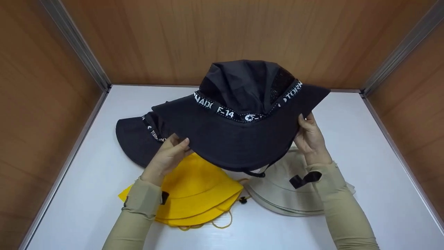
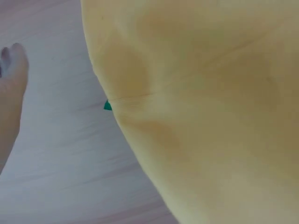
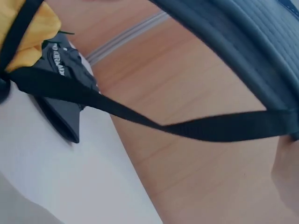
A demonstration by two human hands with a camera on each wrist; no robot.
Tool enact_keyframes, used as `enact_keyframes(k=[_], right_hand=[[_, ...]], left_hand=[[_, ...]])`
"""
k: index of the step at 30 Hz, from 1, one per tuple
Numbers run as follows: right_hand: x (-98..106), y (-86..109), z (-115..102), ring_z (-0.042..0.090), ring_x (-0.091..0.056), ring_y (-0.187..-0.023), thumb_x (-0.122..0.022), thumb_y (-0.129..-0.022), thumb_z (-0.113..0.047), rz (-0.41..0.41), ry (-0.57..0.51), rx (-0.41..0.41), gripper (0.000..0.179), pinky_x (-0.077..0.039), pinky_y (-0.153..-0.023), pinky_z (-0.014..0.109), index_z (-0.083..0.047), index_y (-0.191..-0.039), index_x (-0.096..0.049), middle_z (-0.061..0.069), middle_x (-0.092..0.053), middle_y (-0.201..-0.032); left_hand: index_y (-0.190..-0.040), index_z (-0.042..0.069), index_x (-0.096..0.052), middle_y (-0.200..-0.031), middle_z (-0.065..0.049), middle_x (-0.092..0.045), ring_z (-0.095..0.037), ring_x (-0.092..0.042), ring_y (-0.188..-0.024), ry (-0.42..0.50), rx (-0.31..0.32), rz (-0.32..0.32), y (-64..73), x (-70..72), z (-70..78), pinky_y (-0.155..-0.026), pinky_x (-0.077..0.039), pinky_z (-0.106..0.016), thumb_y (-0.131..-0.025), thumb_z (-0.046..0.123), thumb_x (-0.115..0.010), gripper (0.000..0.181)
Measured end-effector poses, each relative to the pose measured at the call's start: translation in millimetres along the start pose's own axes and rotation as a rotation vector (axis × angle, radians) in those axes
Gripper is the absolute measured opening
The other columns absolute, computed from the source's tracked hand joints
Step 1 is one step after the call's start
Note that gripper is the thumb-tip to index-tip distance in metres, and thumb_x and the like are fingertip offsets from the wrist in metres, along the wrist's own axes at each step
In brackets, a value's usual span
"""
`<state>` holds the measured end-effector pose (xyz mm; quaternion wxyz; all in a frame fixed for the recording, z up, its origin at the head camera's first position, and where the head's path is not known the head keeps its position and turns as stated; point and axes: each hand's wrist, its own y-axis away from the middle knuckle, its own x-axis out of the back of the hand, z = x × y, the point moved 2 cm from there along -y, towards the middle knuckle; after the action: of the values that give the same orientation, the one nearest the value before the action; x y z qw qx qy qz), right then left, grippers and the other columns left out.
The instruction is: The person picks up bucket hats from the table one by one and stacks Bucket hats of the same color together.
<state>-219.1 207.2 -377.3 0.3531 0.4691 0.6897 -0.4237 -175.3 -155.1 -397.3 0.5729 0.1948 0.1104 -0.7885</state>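
Note:
Both hands hold up a black sun hat (image 1: 239, 146) with a white-lettered band, crown upward, in the head view. My left hand (image 1: 170, 154) pinches the brim's left side between thumb and fingers. At the right side of the brim, my right hand (image 1: 310, 139) grips the edge with the thumb in front. A black chin strap (image 3: 210, 128) hangs under the brim, seen large in the right wrist view. Close in front of the left wrist camera is yellow cloth (image 2: 210, 112); only part of a hand (image 2: 11, 88) shows there at the left edge.
On the white table (image 1: 86, 194) a second black hat (image 1: 135, 139) lies at the left. Stacked yellow hats (image 1: 197, 194) with cords lie front centre, and stacked beige hats (image 1: 277, 189) lie to the right. Wooden panels (image 1: 173, 34) stand at the back and both sides.

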Motion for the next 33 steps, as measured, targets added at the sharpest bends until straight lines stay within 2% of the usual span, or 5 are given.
enact_keyframes(k=[2, 6, 14, 23, 33], right_hand=[[3.0, 0.1, -0.1, 0.027, -0.066, -0.09, -0.043, -0.094, 0.004, 0.048, 0.009, 0.019, 0.019, -0.054, -0.078, 0.034, -0.001, -0.103, -0.059, 0.015, -0.065, -0.098], [13.8, -1.2, -0.1, 0.025, -0.066, -0.094, -0.047, -0.094, 0.003, 0.18, 0.055, 0.055, 0.018, -0.054, -0.082, 0.034, -0.004, -0.108, -0.056, 0.013, -0.064, -0.103], [30.5, -10.1, 4.9, 0.018, -0.066, -0.094, -0.048, -0.095, -0.004, 0.391, 0.174, 0.037, 0.015, -0.053, -0.082, 0.03, -0.008, -0.107, -0.055, 0.006, -0.065, -0.103], [47.2, -11.7, 12.5, 0.011, -0.054, -0.104, -0.035, -0.101, -0.009, 0.577, 0.271, -0.211, 0.032, -0.045, -0.093, 0.026, -0.015, -0.132, -0.035, 0.0, -0.049, -0.116], [69.5, -15.0, 22.4, 0.012, -0.048, -0.102, -0.028, -0.101, -0.004, 0.705, 0.197, -0.331, 0.016, -0.031, -0.109, 0.026, -0.009, -0.113, -0.037, 0.002, -0.045, -0.111]], left_hand=[[-0.104, 0.009, -0.053, -0.088, 0.004, -0.064, -0.008, -0.062, -0.083, -0.041, -0.026, 0.101, -3.9, -4.0, 0.8, -0.081, -0.051, -0.024, -0.095, 0.008, -0.055, 0.01], [-0.094, 0.006, -0.061, -0.077, 0.005, -0.065, -0.007, -0.062, -0.075, -0.162, -0.08, 0.306, -13.6, -7.3, 2.8, -0.072, -0.052, -0.021, -0.093, -0.001, -0.054, 0.01], [-0.086, -0.003, -0.063, -0.074, 0.001, -0.062, -0.004, -0.06, -0.069, -0.579, -0.191, 0.44, -36.7, -2.1, 11.6, -0.066, -0.052, -0.017, -0.089, 0.008, -0.065, 0.012], [-0.093, -0.004, -0.063, -0.082, -0.008, -0.061, -0.008, -0.059, -0.065, -0.837, -0.044, 0.464, -63.3, 9.3, 8.7, -0.061, -0.051, -0.016, -0.091, 0.016, -0.063, 0.02], [-0.097, -0.005, -0.06, -0.078, -0.004, -0.051, -0.009, -0.058, -0.06, -0.832, 0.15, 0.422, -82.5, 26.2, -8.1, -0.06, -0.053, -0.018, -0.092, 0.015, -0.061, 0.02]])
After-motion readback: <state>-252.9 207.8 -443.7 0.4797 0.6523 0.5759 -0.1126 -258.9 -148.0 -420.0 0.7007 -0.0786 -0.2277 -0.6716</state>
